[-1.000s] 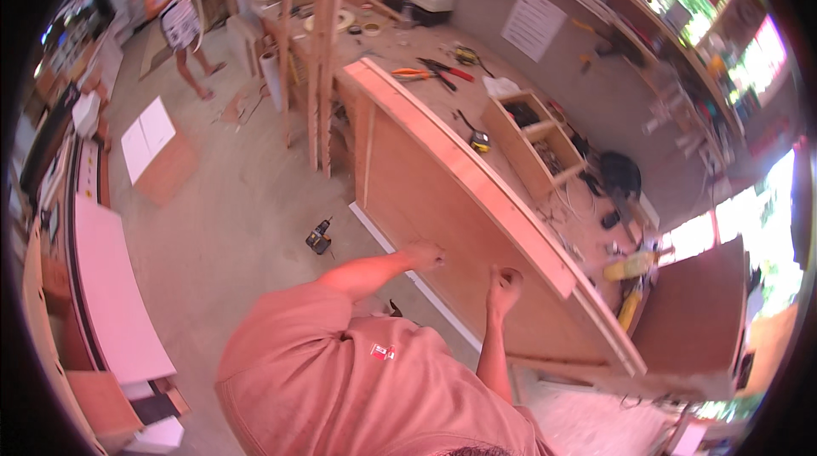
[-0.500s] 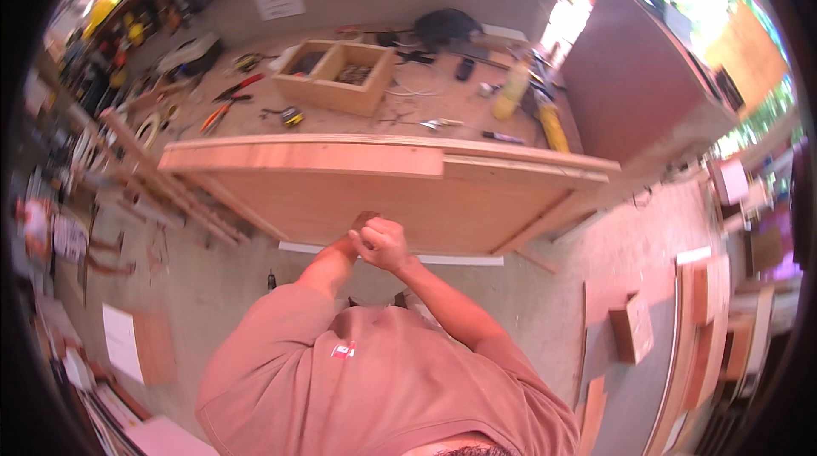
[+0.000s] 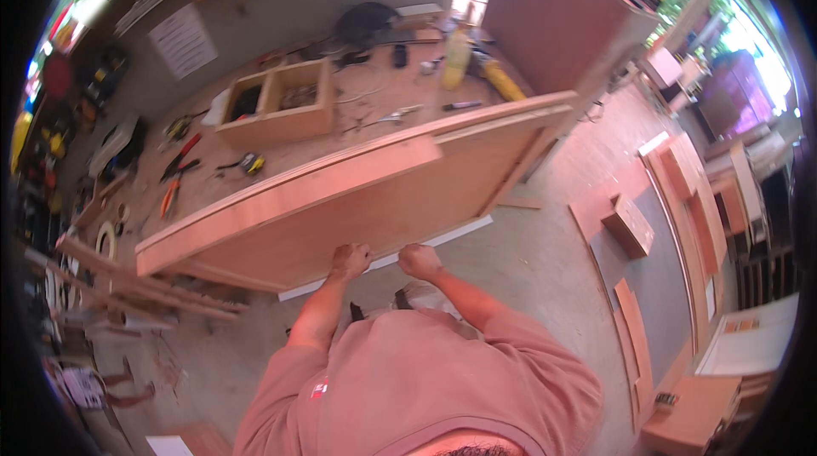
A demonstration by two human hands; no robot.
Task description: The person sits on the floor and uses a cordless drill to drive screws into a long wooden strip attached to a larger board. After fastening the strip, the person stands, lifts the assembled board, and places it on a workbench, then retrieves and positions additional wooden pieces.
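Observation:
My left hand [image 3: 350, 260] is closed, fingers curled in, in front of a wooden panel [image 3: 374, 217] that stands upright along the workbench's front. Beside it, a short gap away, my right hand [image 3: 419, 261] is likewise closed, near the panel's lower edge. Whatever either hand may hold is too small or hidden to tell. A short board [image 3: 289, 200] lies along the left part of the panel's top edge. Below the panel runs a white strip [image 3: 459, 233], close to both hands.
On the workbench [image 3: 281, 158] stand a two-part wooden box [image 3: 281, 126], a tape measure [image 3: 251, 163], pliers [image 3: 170, 198] and a yellowish bottle [image 3: 457, 60]. Wooden bars [image 3: 153, 286] jut out at left. Boards and a wooden block [image 3: 628, 226] lie on the right. A person [image 3: 85, 386] is at far left.
My hands, together before, have parted, the right one moving right. The view has turned right, so the panel and bench now appear tilted and shifted left.

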